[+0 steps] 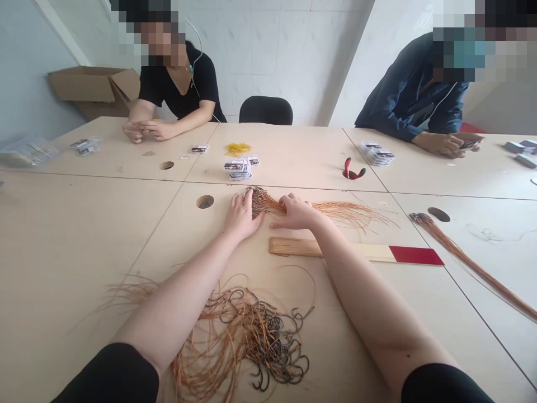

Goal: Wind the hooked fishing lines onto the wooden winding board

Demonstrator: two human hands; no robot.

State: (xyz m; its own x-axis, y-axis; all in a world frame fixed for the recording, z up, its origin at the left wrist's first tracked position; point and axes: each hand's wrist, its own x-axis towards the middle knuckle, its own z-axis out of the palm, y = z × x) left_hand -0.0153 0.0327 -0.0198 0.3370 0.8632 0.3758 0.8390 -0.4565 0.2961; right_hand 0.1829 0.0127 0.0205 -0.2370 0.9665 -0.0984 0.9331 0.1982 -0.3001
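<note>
A bundle of dark fishing hooks tied to orange lines (348, 211) lies across the middle of the table, hooks to the left. My left hand (241, 217) rests against the hook end, its fingers apart and thumb spread out. Around the lines just right of the hooks, the fingers of my right hand (297, 212) are curled; its fingertips are partly hidden. Nearer to me is a loose, tangled pile of hooks (277, 336) with orange lines, partly behind my left forearm. A flat wooden strip with a red end (415, 255) passes under my right forearm.
Another hook bundle (461, 252) lies at the right. Beyond my hands are small packs (240, 168), yellow pieces (238, 148) and red-handled pliers (349, 169) in a table hole. Two people (184, 84) sit opposite, their hands on the table. Further packs (378, 154) stand at the back right.
</note>
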